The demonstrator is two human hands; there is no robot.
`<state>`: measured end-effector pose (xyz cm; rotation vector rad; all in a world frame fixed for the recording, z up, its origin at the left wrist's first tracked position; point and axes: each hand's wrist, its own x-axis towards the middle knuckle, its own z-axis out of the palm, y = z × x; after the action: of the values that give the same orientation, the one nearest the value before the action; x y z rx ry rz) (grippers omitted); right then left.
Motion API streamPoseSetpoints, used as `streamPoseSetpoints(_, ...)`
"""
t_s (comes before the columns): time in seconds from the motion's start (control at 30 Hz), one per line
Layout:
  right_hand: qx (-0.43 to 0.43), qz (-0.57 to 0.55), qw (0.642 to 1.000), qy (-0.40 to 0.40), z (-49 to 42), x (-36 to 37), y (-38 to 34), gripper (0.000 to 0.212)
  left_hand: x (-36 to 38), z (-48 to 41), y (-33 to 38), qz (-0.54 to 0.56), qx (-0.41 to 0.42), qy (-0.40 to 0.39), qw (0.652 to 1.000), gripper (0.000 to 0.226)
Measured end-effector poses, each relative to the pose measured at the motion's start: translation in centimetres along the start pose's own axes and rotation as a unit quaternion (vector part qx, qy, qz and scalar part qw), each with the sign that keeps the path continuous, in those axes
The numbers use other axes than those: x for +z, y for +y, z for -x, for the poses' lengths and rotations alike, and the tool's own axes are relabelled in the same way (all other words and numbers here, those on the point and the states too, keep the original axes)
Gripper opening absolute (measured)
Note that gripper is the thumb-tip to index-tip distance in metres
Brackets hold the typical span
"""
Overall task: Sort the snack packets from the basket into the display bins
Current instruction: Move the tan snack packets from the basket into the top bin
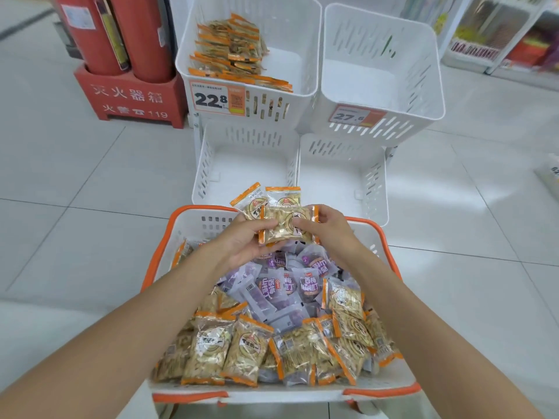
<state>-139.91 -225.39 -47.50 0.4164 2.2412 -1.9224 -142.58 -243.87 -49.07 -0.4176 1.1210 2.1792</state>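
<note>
A white basket with an orange rim [381, 391] sits low in view, full of orange-edged snack packets [230, 352] and purple packets [272, 293]. Above its far end both hands hold a small stack of orange-edged packets [286, 220]. My left hand [245, 241] grips the stack from the left and below. My right hand [325, 226] pinches its right edge. Four white display bins stand beyond the basket. The upper left bin [290, 28] holds a pile of orange-edged packets [236, 49]. The upper right bin [423, 55] and both lower bins [251, 164] [341, 173] hold nothing.
Price tags reading 22.8 [216, 98] and 27.6 [351, 116] hang on the upper bins. A red fire extinguisher box [130, 101] with two extinguishers stands to the left. Shelving with goods [499, 34] is at the far right. Pale tiled floor surrounds everything.
</note>
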Motion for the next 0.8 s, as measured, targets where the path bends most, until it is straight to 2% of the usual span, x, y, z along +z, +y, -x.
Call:
streamPoseSetpoints(0.07,-0.045,0.03,0.999,-0.005,-0.3,0.3,-1.0,0.02,0.2,0.3,0.8,-0.036,0.008,-0.003,0.999,0.05)
streamPoseSetpoints(0.17,-0.128,0.119,0.984,-0.037,-1.0,1.1,-2.6,0.008,0.7,0.5,2.4,-0.089,0.034,-0.011,0.995,0.051)
streamPoseSetpoints(0.3,-0.185,0.235,0.951,-0.077,-2.1,1.5,-5.7,0.028,1.3,0.9,5.6,-0.091,0.028,-0.029,0.995,0.052)
streamPoseSetpoints(0.47,-0.221,0.297,0.923,-0.108,-3.8,1.6,-10.5,0.052,1.8,1.5,9.9,-0.199,0.069,-0.014,0.978,0.019)
streamPoseSetpoints(0.57,-0.199,0.286,0.928,-0.128,-5.4,1.8,-13.4,0.072,1.8,1.5,12.9,-0.253,0.05,-0.068,0.964,0.05)
streamPoseSetpoints(0.63,-0.192,0.255,0.94,-0.123,-6.6,2.0,-15.2,0.08,2.1,1.4,14.7,-0.317,0.054,-0.099,0.942,0.067)
streamPoseSetpoints(0.73,-0.199,0.182,0.957,-0.105,-8.3,2.6,-18.2,0.07,3.7,0.8,16.8,-0.431,0.111,-0.11,0.889,0.045)
streamPoseSetpoints(0.8,-0.227,0.209,0.946,-0.097,-9.4,2.5,-20.4,0.069,4.5,-0.1,18.7,-0.462,0.145,-0.099,0.869,0.047)
